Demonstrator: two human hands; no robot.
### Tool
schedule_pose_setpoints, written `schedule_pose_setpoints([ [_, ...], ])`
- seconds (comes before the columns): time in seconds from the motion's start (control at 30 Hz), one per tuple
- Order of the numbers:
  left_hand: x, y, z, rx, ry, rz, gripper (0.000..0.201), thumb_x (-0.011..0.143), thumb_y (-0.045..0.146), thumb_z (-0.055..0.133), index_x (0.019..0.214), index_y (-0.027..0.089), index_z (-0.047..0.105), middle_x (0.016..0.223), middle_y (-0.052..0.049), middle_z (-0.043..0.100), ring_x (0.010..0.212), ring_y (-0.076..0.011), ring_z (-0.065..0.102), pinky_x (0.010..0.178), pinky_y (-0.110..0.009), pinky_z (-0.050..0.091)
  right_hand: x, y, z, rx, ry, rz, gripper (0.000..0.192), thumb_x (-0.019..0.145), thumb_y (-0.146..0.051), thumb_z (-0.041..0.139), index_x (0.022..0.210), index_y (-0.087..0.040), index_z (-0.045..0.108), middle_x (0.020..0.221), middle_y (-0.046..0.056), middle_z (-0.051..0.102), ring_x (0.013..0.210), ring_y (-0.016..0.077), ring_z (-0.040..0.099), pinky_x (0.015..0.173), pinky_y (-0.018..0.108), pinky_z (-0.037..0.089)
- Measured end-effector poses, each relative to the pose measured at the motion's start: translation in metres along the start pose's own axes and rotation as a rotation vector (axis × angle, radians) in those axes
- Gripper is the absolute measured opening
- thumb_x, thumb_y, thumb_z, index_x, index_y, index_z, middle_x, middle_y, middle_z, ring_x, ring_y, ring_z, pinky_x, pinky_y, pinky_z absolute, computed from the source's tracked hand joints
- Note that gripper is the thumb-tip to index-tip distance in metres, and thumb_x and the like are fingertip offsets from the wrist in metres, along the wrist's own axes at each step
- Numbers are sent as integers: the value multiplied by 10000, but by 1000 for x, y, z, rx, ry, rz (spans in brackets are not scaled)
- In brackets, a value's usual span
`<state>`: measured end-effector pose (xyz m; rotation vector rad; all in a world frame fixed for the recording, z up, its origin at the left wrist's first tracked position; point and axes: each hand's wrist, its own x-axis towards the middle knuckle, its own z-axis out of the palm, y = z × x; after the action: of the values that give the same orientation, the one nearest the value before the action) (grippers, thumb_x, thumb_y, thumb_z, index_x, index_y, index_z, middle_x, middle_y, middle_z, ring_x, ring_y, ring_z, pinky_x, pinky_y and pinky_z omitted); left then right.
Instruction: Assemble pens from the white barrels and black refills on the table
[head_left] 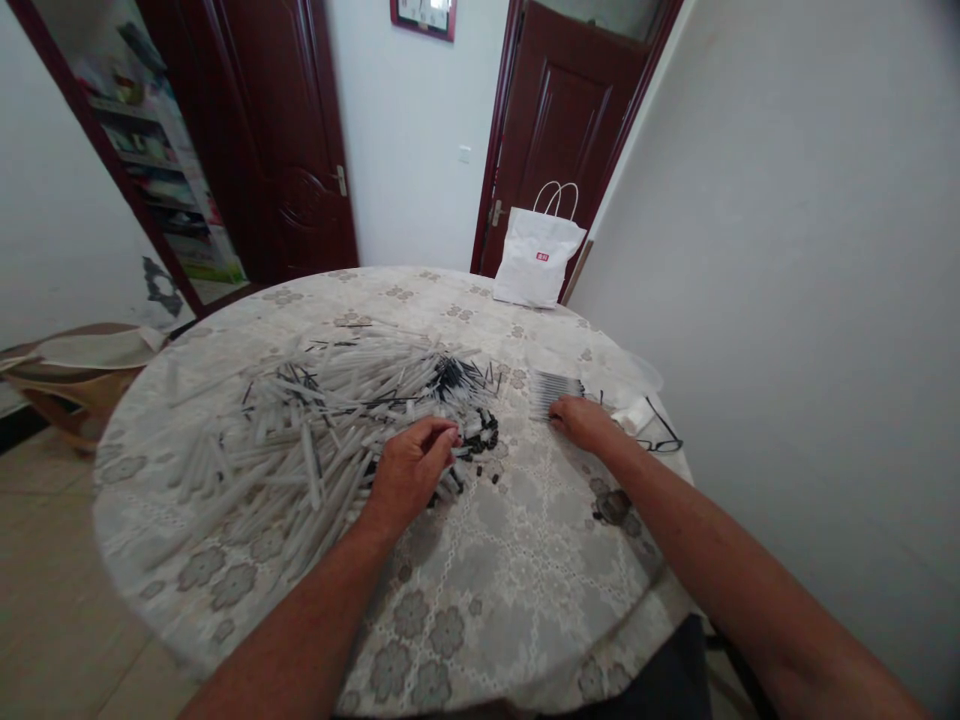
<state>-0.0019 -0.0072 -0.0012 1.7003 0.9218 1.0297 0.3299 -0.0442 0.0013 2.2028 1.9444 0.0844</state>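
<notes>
Fingers of the left hand [411, 470] curl together over the near edge of a heap of white pen barrels [315, 425], pinching at something too small to make out; whether the grip closes on a barrel or on one of the small black caps [484, 440] scattered just beside the fingertips cannot be told. The heap sprawls across the left and middle of a round table [487, 600] covered in a pale cloth with a grey flower pattern, and dark thin refills [457, 375] show at its far right end, tangled so that single pieces blur together. The right hand [581, 420] lies palm down, fingers loosely bent, its fingertips touching the near end of a tidy row of assembled pens [556, 390]; it seems to hold nothing, though the underside is hidden. Just right of that hand lies a pair of black-rimmed glasses [660, 435] on a crumpled white tissue [634, 412], partly covered by the wrist. At the far edge of the table stands a white paper bag [536, 258] with cord handles and a small red label whose writing is too tiny to read. Behind it are two dark red doors [559, 110], and a framed clock [424, 15] is cut off by the top edge.
</notes>
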Motion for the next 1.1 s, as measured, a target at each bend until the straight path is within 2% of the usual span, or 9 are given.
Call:
schedule_pose_setpoints([
  [0.2, 0, 2, -3, 27, 44, 3, 254, 907, 408, 588, 940, 187, 707, 816, -23, 747, 620, -154, 670, 625, -260, 517, 1, -4, -1, -11, 6, 51, 228, 956, -278, 535, 1059, -177, 711, 1106, 133, 724, 1009, 245, 669, 826, 291, 451],
  [0.37, 1, 1, -5, -2, 97, -24, 275, 909, 432, 589, 949, 184, 702, 819, -24, 744, 629, -155, 668, 611, -252, 512, -5, -13, -10, -5, 9, 79, 220, 953, -270, 544, 1027, -159, 719, 1084, 156, 728, 996, 254, 673, 827, 300, 452],
  [0.47, 2, -1, -5, 3, 126, -26, 275, 910, 435, 590, 947, 185, 700, 815, -22, 739, 623, -152, 660, 603, -247, 505, -12, -31, -19, 22, 26, 46, 259, 983, -275, 499, 1065, -165, 718, 1112, 157, 723, 1021, 248, 665, 853, 298, 445],
  [0.57, 3, -3, -6, 16, 130, -17, 271, 918, 430, 577, 938, 187, 695, 821, -21, 739, 625, -149, 657, 610, -245, 503, -20, -59, -27, 110, 27, -72, 246, 978, -291, 514, 1081, -206, 721, 1109, 99, 734, 1023, 211, 663, 872, 261, 432],
  [0.67, 3, -4, -6, 33, 123, -11, 260, 925, 424, 564, 948, 197, 689, 827, -18, 740, 637, -151, 656, 630, -250, 504, -26, -88, -30, 268, 44, -201, 218, 948, -270, 547, 1055, -208, 727, 1056, 83, 743, 975, 204, 668, 842, 250, 431],
  [0.77, 2, -5, -7, 74, 128, -2, 257, 930, 419, 551, 948, 203, 689, 827, -21, 740, 648, -157, 652, 638, -256, 500, -28, -111, -25, 342, 53, -239, 196, 929, -274, 575, 1045, -219, 724, 1041, 77, 740, 966, 208, 663, 819, 253, 428],
  [0.87, 3, -6, -7, 111, 131, 9, 263, 939, 410, 535, 982, 205, 694, 844, -29, 750, 681, -170, 666, 659, -267, 505, -27, -125, -16, 368, 74, -212, 190, 933, -288, 579, 1044, -212, 713, 1047, 82, 722, 998, 211, 648, 844, 258, 422],
  [0.97, 2, -7, -7, 188, 141, 52, 229, 945, 364, 536, 999, 210, 696, 850, -26, 754, 751, -181, 690, 727, -280, 512, -27, -132, -6, 390, 120, -185, 188, 950, -288, 562, 1058, -208, 693, 1064, 81, 693, 1004, 203, 631, 860, 261, 416],
  [1.1, -2, -6, -2, 347, 109, 202, 191, 963, 288, 523, 994, 207, 693, 910, -39, 753, 857, -189, 700, 833, -297, 500, -29, -132, 6, 422, 154, -221, 184, 957, -315, 576, 1079, -203, 656, 1061, 77, 663, 986, 203, 615, 843, 266, 416],
])
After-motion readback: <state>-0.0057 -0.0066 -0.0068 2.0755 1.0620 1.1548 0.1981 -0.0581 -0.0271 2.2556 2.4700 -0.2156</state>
